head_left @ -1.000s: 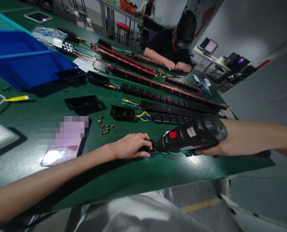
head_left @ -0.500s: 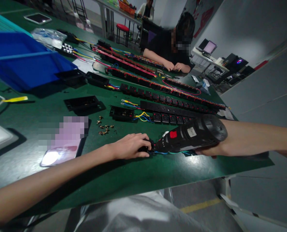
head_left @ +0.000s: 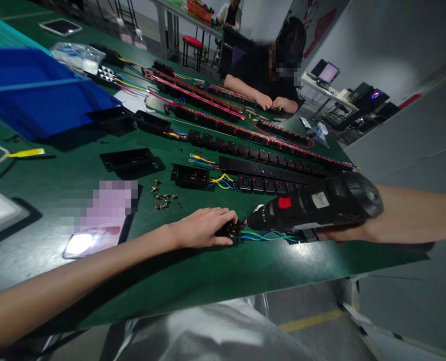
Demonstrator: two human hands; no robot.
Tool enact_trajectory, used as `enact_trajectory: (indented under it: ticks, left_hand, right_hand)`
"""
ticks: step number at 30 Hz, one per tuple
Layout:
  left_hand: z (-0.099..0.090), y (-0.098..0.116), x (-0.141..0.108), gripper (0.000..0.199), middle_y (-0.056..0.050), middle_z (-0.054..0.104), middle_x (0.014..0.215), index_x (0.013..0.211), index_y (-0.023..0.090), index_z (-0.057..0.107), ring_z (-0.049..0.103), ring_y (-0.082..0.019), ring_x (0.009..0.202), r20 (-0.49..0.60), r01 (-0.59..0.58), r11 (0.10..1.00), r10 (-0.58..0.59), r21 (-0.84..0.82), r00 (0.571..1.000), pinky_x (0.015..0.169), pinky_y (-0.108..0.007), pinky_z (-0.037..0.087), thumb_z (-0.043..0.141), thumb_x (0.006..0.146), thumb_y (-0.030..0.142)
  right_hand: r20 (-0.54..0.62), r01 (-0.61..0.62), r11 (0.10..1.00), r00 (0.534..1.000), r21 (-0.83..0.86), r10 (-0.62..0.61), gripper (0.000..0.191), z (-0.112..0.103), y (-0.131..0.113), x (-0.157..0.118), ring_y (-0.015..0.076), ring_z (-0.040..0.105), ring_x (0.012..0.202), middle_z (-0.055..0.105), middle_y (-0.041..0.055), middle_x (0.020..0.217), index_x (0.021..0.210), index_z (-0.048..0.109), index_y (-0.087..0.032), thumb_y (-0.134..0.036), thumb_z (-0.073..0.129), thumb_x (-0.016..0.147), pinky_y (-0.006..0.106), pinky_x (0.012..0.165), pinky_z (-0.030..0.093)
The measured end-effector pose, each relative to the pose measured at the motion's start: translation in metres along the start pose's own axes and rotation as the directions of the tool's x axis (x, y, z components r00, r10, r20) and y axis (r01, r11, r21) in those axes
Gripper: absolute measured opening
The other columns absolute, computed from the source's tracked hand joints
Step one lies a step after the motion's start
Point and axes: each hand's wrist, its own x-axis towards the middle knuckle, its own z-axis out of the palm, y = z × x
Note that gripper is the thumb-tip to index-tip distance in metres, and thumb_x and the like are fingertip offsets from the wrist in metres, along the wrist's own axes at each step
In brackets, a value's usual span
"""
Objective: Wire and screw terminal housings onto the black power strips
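My left hand (head_left: 210,228) is closed round a small black terminal box (head_left: 232,231) near the table's front edge, fingers over its far side and thumb at the near side. Blue and green wires (head_left: 270,235) run right from the box towards a black strip part (head_left: 307,235) under the tool. My right hand (head_left: 343,230) grips a black power screwdriver (head_left: 316,200), its fingers largely hidden behind the tool body. The tool's nose points left and stands close to the box's right end; whether its tip touches is unclear. Loose brass screws (head_left: 165,200) lie beyond my left hand.
Across the table lie several black socket strips (head_left: 268,184) and an open black box (head_left: 129,160). A phone (head_left: 100,220) lies left, near a blue bin (head_left: 42,95). Opposite, a person's hands (head_left: 271,103) work at the table (head_left: 163,281).
The screwdriver in my right hand has shifted right, away from the box, uncovering more of the wires. My left hand stays on the box, with its fingers slightly moved.
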Motion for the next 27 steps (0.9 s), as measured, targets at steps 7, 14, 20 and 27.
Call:
enact_trajectory:
  ticks: [7, 14, 20, 27]
  left_hand:
    - [-0.002, 0.002, 0.0, 0.042, -0.005, 0.062, 0.107, 0.117, 0.023, 0.045, 0.062, -0.024, 0.099, 0.034, 0.075, 0.997, -0.074, -0.009, 0.997, 0.085, -0.035, 0.048, 0.06, 0.088, 0.051]
    - [-0.002, 0.002, 0.001, 0.043, -0.004, 0.062, 0.106, 0.116, 0.023, 0.046, 0.063, -0.023, 0.097, 0.031, 0.084, 0.996, -0.083, -0.026, 0.996, 0.082, -0.034, 0.048, 0.063, 0.086, 0.049]
    - [-0.002, 0.001, 0.002, 0.043, -0.005, 0.062, 0.109, 0.118, 0.023, 0.047, 0.062, -0.024, 0.1, 0.027, 0.071, 0.997, -0.071, -0.029, 0.997, 0.084, -0.035, 0.048, 0.063, 0.087, 0.048]
    - [-0.002, 0.001, 0.002, 0.044, -0.005, 0.06, 0.117, 0.123, 0.023, 0.047, 0.061, -0.025, 0.109, 0.018, 0.026, 1.0, -0.026, -0.002, 1.0, 0.092, -0.037, 0.048, 0.06, 0.089, 0.047]
  right_hand:
    - [0.04, -0.069, 0.995, 0.997, 0.067, 0.066, 0.02, 0.003, 0.011, 0.007, 0.0137, 0.054, 0.064, 0.06, 0.0003, 0.073, 0.083, 0.061, -0.018, -0.036, 0.055, 0.089, 0.024, 0.054, 0.046]
    - [-0.001, -0.001, 0.999, 1.0, 0.044, 0.001, 0.016, 0.002, 0.012, 0.015, 0.0103, 0.054, 0.063, 0.06, -0.0025, 0.069, 0.077, 0.062, -0.017, -0.028, 0.058, 0.089, 0.019, 0.057, 0.047]
    - [-0.005, 0.047, 0.988, 0.999, 0.145, -0.047, 0.009, 0.0, 0.01, 0.02, 0.0081, 0.049, 0.058, 0.055, -0.0046, 0.067, 0.077, 0.058, -0.017, -0.02, 0.058, 0.086, 0.016, 0.049, 0.044]
    - [-0.028, 0.058, 0.993, 0.998, 0.104, -0.055, 0.01, 0.002, 0.009, 0.018, 0.0063, 0.05, 0.052, 0.055, -0.0069, 0.062, 0.077, 0.06, -0.019, -0.021, 0.058, 0.086, 0.012, 0.046, 0.043]
